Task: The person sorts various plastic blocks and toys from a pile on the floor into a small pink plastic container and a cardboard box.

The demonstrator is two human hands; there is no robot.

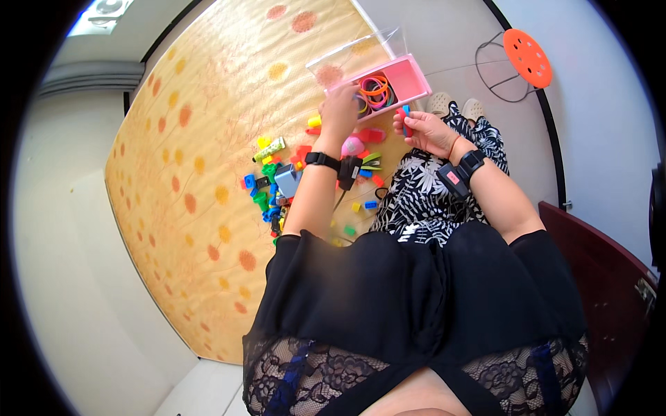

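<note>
A pink box (420, 75) with a clear raised lid (347, 58) lies ahead of me. Coloured rubber bands (375, 91) in orange, pink and other colours fill one compartment; the right compartment shows bare pink. My left hand (339, 114) is at the box's left end, fingers bent down into it beside the bands; what they grip is hidden. Just off the box's near right corner, my right hand (431, 133) pinches a small blue and red strip-like piece (406, 120), its exact kind unclear. Both wrists wear black straps with small devices.
Small coloured toys and blocks (267, 186) lie heaped left of my left forearm, with a green tube (269, 150), a grey-blue box (286, 180) and a pink ball (352, 146) among them. An orange stool (527, 58) stands at the far right, a dark red panel (603, 277) nearer.
</note>
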